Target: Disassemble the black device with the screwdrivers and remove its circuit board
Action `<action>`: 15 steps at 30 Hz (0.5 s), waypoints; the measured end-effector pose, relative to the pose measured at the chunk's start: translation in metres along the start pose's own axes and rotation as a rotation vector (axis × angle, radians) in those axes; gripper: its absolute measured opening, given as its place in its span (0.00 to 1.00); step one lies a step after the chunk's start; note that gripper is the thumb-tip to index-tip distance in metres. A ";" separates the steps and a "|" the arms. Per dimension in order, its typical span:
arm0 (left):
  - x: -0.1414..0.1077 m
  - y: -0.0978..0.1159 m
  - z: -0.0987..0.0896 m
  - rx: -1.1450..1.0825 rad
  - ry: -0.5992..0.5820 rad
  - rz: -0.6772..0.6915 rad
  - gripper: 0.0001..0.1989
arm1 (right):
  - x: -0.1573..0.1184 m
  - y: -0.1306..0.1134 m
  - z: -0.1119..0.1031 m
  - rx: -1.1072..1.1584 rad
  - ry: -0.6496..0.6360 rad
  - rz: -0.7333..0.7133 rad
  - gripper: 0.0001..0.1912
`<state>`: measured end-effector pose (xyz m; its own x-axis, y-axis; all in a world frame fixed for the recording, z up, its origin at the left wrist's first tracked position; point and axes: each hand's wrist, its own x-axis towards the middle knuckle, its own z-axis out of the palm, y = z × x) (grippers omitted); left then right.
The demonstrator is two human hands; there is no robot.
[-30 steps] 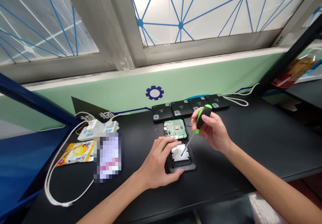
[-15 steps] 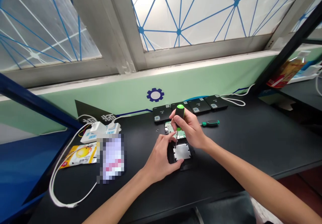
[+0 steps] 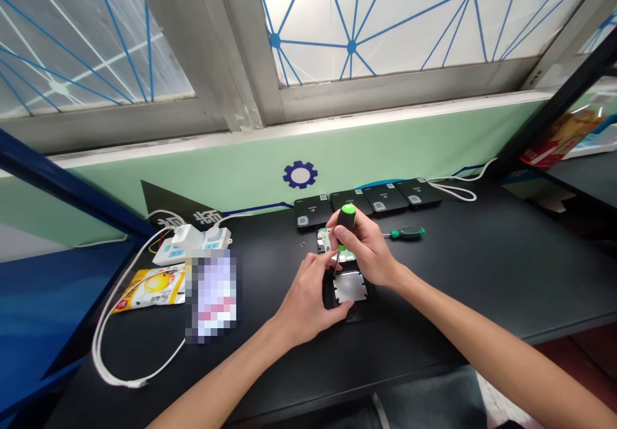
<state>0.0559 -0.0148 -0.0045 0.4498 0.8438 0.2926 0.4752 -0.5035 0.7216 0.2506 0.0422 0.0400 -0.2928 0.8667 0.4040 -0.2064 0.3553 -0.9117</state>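
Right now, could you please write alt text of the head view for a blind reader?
The right hand grips a green-and-black screwdriver upright over a green circuit board by an opened black casing on a black table, while the left hand rests beside its silver metal plate. Four black cases lie in a row behind, a second screwdriver to their front.

Both bare forearms angling in from the lower corners, left forearm (image 3: 226, 368) and right forearm (image 3: 472, 329); left hand (image 3: 306, 304) palm-down, fingers extended forward; right hand (image 3: 362, 250) just beside it, raised, wrist bent, fingers and thumb curled into a closed grip.
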 end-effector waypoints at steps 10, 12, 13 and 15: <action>0.000 -0.001 -0.014 -0.122 0.134 0.059 0.25 | 0.000 -0.006 0.000 -0.009 0.020 -0.036 0.18; 0.000 -0.002 -0.017 -0.129 0.192 0.067 0.20 | 0.001 -0.005 -0.001 -0.011 0.014 -0.028 0.17; 0.001 -0.001 -0.018 -0.134 0.211 0.071 0.18 | 0.001 -0.005 -0.001 -0.013 0.011 -0.022 0.17; 0.003 0.003 -0.025 -0.144 0.222 0.076 0.15 | 0.000 -0.003 -0.001 -0.018 0.009 -0.012 0.18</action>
<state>0.0401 -0.0087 0.0141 0.2960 0.8325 0.4683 0.3267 -0.5489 0.7694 0.2524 0.0417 0.0428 -0.2818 0.8653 0.4145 -0.1926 0.3722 -0.9079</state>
